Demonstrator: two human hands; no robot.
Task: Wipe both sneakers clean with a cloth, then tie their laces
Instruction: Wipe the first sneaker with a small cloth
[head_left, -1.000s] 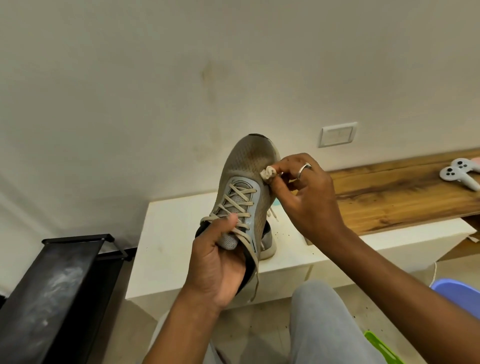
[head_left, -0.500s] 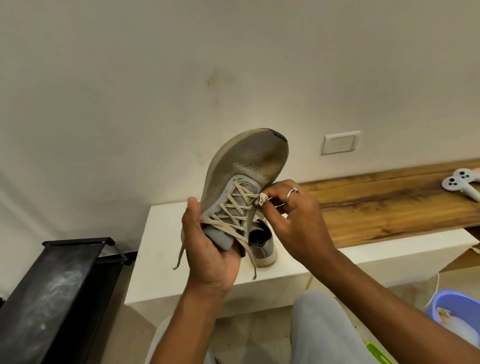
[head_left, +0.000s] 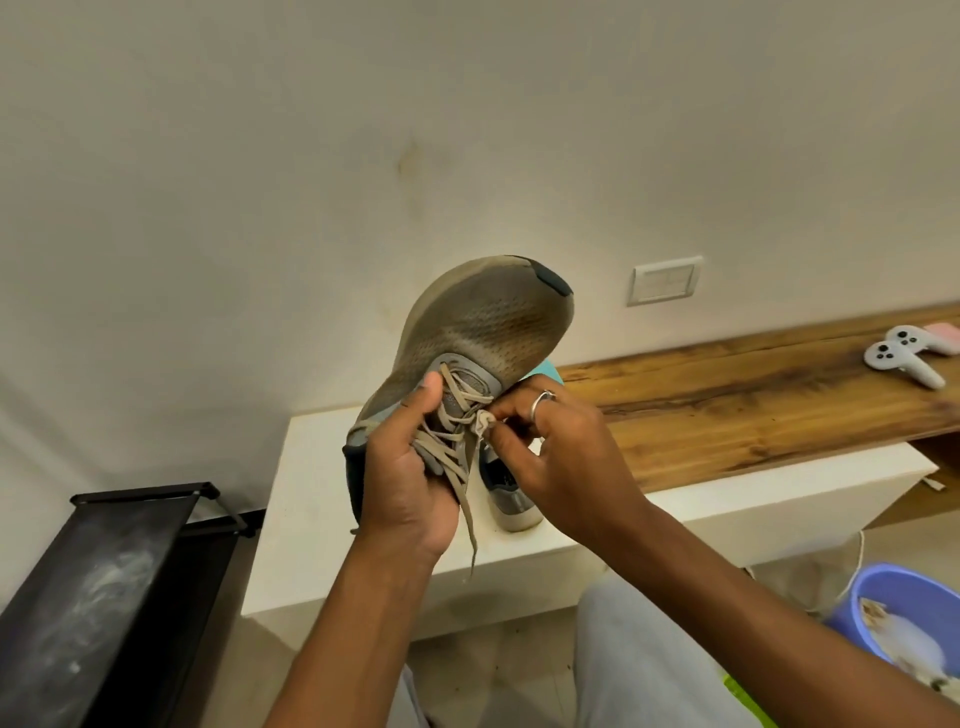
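Right hand tight around cloth

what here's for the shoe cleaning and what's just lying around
For the job: tan mesh sneaker in left hand, small white cloth wad in right hand, second grey sneaker on white bench.
Lying about: white game controller, black metal rack.

white bench: one sneaker on top. wood shelf adjoining: grey controller, pink item at far edge. floor: blue bucket, black rack.
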